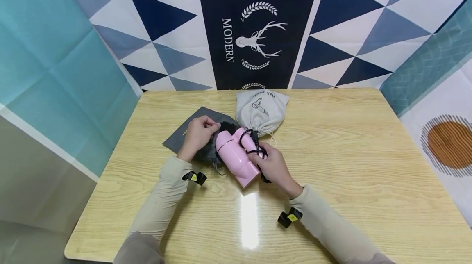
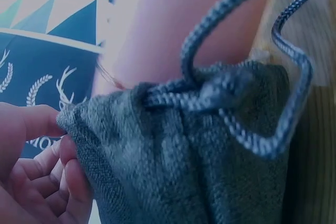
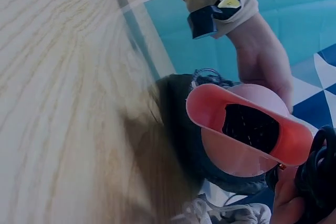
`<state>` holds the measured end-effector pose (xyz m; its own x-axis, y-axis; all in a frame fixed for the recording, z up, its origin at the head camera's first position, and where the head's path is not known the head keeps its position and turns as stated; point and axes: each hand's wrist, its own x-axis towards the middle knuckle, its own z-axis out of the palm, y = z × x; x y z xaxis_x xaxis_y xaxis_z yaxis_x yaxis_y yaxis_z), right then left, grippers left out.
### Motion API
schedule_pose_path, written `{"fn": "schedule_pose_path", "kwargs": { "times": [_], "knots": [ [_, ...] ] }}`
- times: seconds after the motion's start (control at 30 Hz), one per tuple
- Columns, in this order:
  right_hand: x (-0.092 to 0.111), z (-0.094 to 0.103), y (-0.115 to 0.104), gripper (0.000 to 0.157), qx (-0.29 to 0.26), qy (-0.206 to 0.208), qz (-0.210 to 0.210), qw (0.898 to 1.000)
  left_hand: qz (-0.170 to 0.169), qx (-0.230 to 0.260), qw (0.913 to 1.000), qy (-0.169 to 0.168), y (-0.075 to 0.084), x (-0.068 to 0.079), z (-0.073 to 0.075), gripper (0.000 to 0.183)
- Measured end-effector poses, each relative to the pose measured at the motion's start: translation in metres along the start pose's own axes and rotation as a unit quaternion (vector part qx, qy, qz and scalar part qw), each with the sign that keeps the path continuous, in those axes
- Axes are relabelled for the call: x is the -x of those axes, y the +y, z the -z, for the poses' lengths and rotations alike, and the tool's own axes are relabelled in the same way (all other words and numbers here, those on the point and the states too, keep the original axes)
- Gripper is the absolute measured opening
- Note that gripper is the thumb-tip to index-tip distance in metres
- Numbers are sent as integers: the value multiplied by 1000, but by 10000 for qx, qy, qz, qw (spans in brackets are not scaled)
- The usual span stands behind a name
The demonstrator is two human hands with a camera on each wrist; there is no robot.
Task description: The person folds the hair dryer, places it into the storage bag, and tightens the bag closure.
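Observation:
A pink hair dryer lies at a slant at the mouth of a dark grey drawstring bag, its back end partly inside or against the opening. My right hand grips the dryer's folded handle, where the black cord is bundled. With thumb and fingertips, my left hand pinches the bag's rim, seen close up in the left wrist view beside the grey drawstring. The right wrist view looks into the dryer's flat nozzle. How deep the dryer sits in the bag is hard to tell.
A light grey pouch printed with a hair dryer picture lies behind the dryer, against the patterned backdrop. Everything rests on a wood-grain table. A teal cloth wall borders the left side.

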<state>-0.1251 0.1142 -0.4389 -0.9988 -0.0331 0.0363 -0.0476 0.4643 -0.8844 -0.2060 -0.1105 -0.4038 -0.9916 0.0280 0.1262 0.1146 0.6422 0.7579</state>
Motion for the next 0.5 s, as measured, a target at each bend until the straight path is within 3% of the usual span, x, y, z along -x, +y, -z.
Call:
{"fn": "schedule_pose_path", "kwargs": {
  "times": [0.2, 0.37, 0.5],
  "knots": [
    [0, -4, 3, 43, 125, -55, 50, 9999, -108, -131, 9993, -335, 5, 2, -3, 18],
    [2, -6, 2, 43, 250, -119, 70, 9996, -267, -800, 9954, -449, 4, 0, -6, 16],
    [2, -7, 4, 44, 434, -155, 40, 9989, -452, -1280, 9879, -750, 3, -5, -8, 13]
  ]
}}
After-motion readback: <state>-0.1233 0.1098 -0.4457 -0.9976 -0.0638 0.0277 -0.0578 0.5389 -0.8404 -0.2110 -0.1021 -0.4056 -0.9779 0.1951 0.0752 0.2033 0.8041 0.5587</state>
